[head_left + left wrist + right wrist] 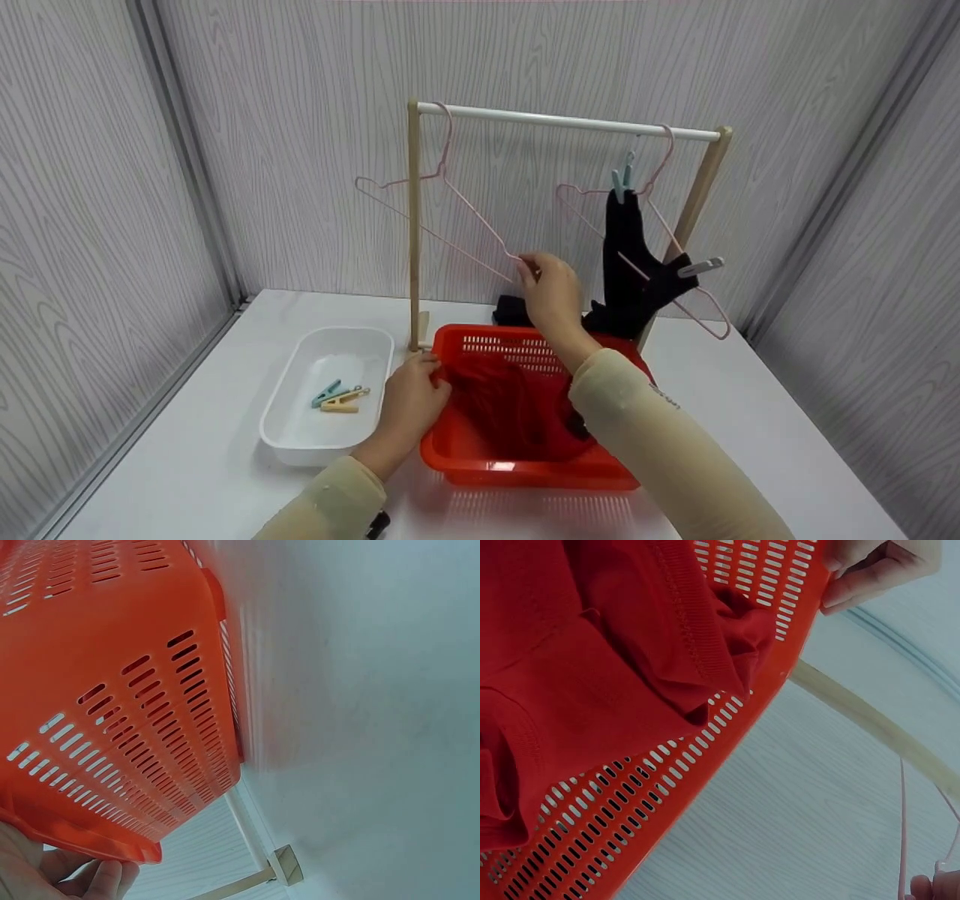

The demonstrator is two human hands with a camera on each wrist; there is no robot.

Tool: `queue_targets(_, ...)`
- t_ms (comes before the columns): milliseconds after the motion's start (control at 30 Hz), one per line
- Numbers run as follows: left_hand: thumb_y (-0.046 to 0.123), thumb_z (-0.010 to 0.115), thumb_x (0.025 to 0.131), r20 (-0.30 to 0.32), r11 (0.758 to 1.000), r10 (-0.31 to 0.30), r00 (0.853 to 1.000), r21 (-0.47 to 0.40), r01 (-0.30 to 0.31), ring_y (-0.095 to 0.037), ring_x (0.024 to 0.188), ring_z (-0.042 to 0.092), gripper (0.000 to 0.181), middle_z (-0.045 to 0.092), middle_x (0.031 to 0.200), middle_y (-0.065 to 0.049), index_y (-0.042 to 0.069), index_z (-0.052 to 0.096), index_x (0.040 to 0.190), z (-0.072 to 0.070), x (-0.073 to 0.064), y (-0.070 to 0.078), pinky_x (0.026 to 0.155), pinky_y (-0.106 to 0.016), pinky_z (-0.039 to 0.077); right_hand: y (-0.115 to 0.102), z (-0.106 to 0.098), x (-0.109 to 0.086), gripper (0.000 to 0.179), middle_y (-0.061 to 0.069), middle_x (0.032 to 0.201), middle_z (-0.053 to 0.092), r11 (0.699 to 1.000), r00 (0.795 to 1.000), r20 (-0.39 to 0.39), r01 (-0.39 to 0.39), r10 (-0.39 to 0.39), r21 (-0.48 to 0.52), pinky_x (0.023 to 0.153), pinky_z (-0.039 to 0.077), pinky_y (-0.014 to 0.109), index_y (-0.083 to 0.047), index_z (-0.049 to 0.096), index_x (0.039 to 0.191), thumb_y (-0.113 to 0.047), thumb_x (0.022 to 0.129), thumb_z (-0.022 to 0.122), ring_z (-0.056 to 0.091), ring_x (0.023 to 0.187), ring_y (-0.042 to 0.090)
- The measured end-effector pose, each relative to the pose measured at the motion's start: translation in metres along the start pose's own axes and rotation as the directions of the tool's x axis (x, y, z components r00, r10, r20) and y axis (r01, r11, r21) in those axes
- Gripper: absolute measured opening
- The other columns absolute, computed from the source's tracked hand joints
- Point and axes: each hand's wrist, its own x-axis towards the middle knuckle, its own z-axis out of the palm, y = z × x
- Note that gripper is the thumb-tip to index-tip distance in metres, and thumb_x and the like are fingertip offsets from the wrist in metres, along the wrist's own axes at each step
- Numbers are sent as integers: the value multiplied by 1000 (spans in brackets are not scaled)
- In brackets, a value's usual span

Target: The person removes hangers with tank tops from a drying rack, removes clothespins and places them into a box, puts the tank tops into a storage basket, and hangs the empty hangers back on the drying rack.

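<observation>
The left pink hanger [475,211] is being pinched at its lower right corner by the right hand [553,296], fingertips pressed together, while its hook is being carried by the left end of a white rail [540,118]. The red basket [536,475], on the near side of the rack, is being gripped at its far left rim by the left hand [411,394]; red cloth [517,412] is being held inside. A small dark pattern [664,397] is being shown beside the right sleeve [675,450], too small to be read. All this is being supported by a plain white bench [195,442], its gloss being shown by reflections near the basket. The bench is being enclosed at left, right and far sides by pale wood-grain walls [300,187], their corners being edged by grey strips [180,127]. At right, a black garment [622,225] is being held on another pink hanger [665,223] by pegs [701,267]; at left, loose pegs [341,405] are being held in a white tub [315,453].
</observation>
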Motion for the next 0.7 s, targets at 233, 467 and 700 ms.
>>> queue_targets(233, 1, 66, 80, 2, 1000, -11, 1000, -9, 11, -32, 105, 67, 26, 71, 112, -14, -8, 74, 102, 0, 1, 1, 88, -46, 55, 1, -4, -5, 21, 2, 97, 70, 1000, 1000, 29, 8, -9, 23, 74, 51, 35, -10, 75, 112, -22, 101, 62, 62, 84, 17)
queue_targets(467, 3, 66, 81, 10, 999, -25, 1000, -28, 26, -31, 108, 67, 27, 70, 114, -14, -8, 74, 105, -1, 1, 2, 90, -45, 55, 5, -13, -10, 21, 1, 98, 69, 1000, 999, 43, 19, -20, 21, 74, 52, 34, -11, 74, 113, -24, 100, 62, 61, 87, 17)
queue_targets(700, 3, 67, 81, 2, 999, -21, 1000, -24, 21, -32, 108, 67, 27, 71, 114, -14, -8, 74, 105, -1, 1, 0, 91, -45, 54, 11, -17, -15, 20, 3, 99, 70, 999, 999, 49, 16, -19, 45, 76, 52, 36, -10, 74, 112, -20, 100, 63, 62, 87, 18)
